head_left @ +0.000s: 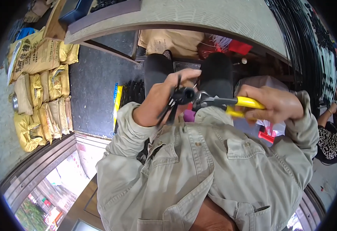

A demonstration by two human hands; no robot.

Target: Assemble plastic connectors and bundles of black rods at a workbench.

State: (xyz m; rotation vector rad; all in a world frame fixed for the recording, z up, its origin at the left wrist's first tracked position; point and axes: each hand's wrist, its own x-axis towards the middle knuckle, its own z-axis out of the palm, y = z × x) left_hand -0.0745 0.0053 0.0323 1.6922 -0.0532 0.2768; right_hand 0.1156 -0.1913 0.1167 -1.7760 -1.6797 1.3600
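Observation:
My right hand [274,103] is closed around the yellow-and-black handles of a pair of pliers [222,101]. The metal jaws point left, right beside a black round-ended piece [184,95] in front of my lap. That piece is in my left hand [160,94], along with several thin black strips that stick out up and down. Motion blurs the strips, so their exact kind is unclear. Whether the jaws grip the piece or only touch it I cannot tell.
A grey worktop [214,14] spans the far side, with a tan sack [170,40] under it. Stacked yellow packages [41,92] stand at the left. Long black strands [297,50] hang at the right, near another person [332,131]. More black pieces [133,92] lie beside my leg.

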